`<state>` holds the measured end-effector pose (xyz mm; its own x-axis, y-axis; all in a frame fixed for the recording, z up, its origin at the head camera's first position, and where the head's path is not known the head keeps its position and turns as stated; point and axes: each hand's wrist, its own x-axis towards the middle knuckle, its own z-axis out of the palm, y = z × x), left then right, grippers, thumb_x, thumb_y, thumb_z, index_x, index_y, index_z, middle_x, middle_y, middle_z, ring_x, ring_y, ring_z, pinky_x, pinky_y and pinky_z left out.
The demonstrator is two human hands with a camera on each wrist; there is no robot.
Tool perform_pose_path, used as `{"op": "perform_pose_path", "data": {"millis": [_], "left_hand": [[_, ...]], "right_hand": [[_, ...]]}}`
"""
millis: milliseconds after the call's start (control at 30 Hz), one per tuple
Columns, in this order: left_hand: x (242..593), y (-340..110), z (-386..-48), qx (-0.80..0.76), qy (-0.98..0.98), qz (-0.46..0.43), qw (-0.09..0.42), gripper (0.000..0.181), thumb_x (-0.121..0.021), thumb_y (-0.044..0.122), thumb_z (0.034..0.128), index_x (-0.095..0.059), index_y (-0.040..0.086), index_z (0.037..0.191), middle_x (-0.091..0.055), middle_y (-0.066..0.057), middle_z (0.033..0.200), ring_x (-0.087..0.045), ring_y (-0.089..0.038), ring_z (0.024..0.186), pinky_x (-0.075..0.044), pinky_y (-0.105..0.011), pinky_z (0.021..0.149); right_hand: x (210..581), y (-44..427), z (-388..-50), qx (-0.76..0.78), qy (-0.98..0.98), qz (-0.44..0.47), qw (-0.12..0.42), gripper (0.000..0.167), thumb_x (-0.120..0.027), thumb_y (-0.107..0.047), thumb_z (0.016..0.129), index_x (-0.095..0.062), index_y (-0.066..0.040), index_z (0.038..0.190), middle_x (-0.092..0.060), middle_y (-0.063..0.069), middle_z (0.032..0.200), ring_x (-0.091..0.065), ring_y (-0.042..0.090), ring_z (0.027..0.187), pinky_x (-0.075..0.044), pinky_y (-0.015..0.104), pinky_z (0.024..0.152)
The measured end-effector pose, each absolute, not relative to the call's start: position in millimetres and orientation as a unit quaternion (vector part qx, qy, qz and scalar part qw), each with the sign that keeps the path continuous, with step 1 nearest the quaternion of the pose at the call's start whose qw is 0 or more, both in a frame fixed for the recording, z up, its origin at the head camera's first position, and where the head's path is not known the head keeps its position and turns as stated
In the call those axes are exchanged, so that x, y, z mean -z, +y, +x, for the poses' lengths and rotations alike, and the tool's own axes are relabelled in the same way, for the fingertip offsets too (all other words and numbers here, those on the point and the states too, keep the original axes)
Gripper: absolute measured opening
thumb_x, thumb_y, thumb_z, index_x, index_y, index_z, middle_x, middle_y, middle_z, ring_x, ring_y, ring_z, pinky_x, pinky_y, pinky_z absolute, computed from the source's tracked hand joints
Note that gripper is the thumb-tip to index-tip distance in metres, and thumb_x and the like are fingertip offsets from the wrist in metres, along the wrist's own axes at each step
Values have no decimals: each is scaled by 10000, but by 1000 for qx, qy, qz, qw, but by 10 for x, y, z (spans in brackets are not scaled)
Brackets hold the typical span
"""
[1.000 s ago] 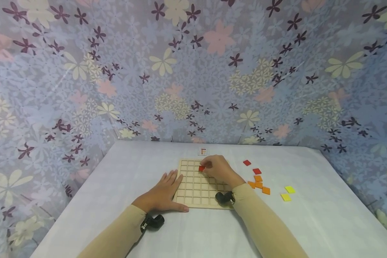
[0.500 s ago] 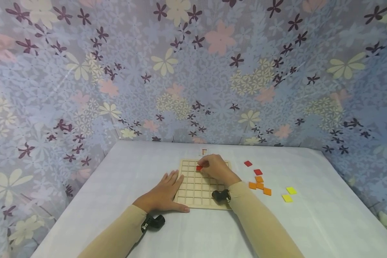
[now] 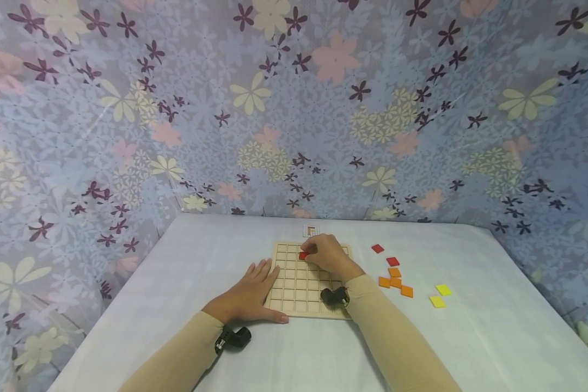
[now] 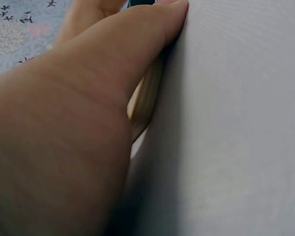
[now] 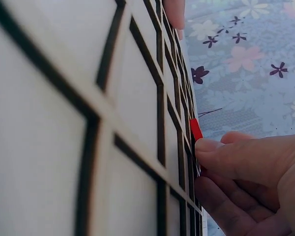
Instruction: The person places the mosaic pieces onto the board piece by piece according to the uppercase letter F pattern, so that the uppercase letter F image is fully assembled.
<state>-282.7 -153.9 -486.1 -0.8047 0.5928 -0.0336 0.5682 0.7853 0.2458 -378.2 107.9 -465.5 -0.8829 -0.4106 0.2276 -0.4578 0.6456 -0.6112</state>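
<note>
Clock positions are taken from the board's centre, twelve o'clock pointing away from the person. Nearest, two beige sleeves enter, the left sleeve (image 3: pixel 176 348) from seven o'clock and the right sleeve (image 3: pixel 402 337) from five, each with a black wrist camera at its cuff. The left hand (image 3: pixel 247 294) lies palm down with fingers extended, grasping nothing, at eight o'clock; its fingertips meet the edge of a pale wooden square-gridded board (image 3: pixel 294 296), its thumb by the near-left corner. The board lies flat on a white-covered bench (image 3: pixel 495 348). Two yellow square tiles (image 3: pixel 438 301) lie well apart from the board, between three and four o'clock. Four orange square tiles (image 3: pixel 395 282) lie close together at three o'clock, nearer the board. Two loose red square tiles (image 3: pixel 393 261) lie beyond these, between two and three. The right hand (image 3: pixel 329 256) reaches over the board's far half, pinching a red square tile (image 3: pixel 302 255) between thumb and finger, just short of twelve o'clock; whether that tile is fully seated in a cell cannot be determined. Past the board's far edge, at twelve, lies a small white gridded card (image 3: pixel 311 231) with a coloured figure. A blue-grey floral curtain (image 3: pixel 294 120) stands behind the bench.
</note>
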Motion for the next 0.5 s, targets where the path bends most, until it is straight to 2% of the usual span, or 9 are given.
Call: {"op": "perform_pose_path", "data": {"millis": [500], "left_hand": [[4862, -1541, -2820, -107, 944, 308, 56, 1368, -519, 973, 765, -148, 30, 1685, -31, -228, 1728, -9, -353, 1590, -12, -513, 1251]], "right_hand": [[4683, 1064, -3799, -358, -903, 234, 29, 277, -882, -40, 858, -809, -51, 1125, -769, 31, 1065, -721, 209, 999, -566, 392, 927]]}}
